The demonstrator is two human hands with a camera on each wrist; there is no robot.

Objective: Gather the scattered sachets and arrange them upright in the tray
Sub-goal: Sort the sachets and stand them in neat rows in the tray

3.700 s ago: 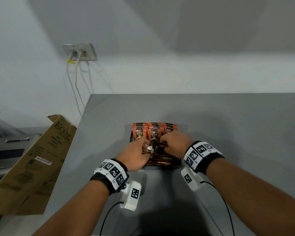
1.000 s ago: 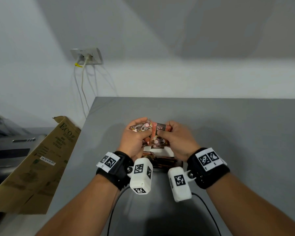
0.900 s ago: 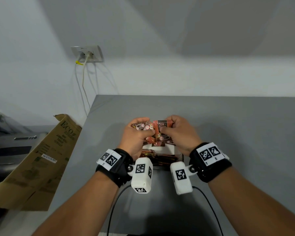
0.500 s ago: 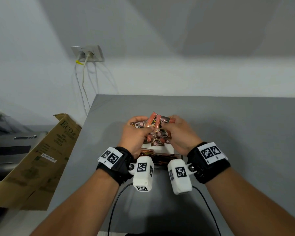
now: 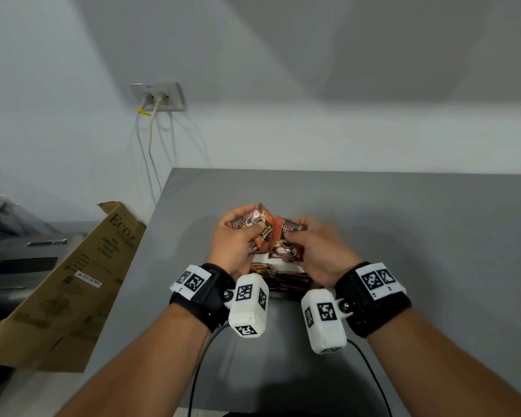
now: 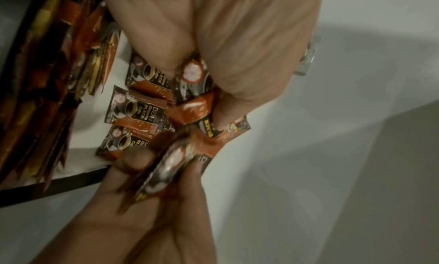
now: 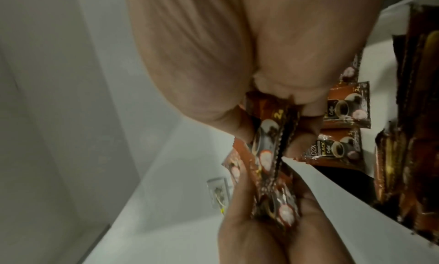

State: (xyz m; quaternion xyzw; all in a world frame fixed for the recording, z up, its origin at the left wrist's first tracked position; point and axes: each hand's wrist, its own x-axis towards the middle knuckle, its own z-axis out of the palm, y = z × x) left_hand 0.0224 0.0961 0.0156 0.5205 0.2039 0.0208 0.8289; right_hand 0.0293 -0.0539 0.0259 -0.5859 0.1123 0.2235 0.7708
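Note:
Both hands hover together just above the tray, each holding small orange-and-black coffee sachets. My left hand (image 5: 236, 240) grips a few sachets (image 5: 248, 224), thumb on top. My right hand (image 5: 315, 246) pinches another sachet bundle (image 5: 286, 245) that hangs downward. The two bundles touch in the middle. Below, the black-rimmed tray (image 6: 59, 188) has a white floor. On it lie three flat sachets (image 6: 135, 108), with a packed row of sachets on edge (image 6: 47, 80) at the near side. From the head view my hands hide most of the tray.
The grey table (image 5: 418, 236) runs to the wall, with its left edge close to my left hand. A cardboard box (image 5: 73, 281) leans beside that edge, with a grey machine (image 5: 21, 260) behind it. A wall socket (image 5: 158, 96) has cables hanging down.
Since the earliest frame both hands have risen out of the tray with sachets. Over the last second the held sachets have spread apart into two bundles, one in each hand.

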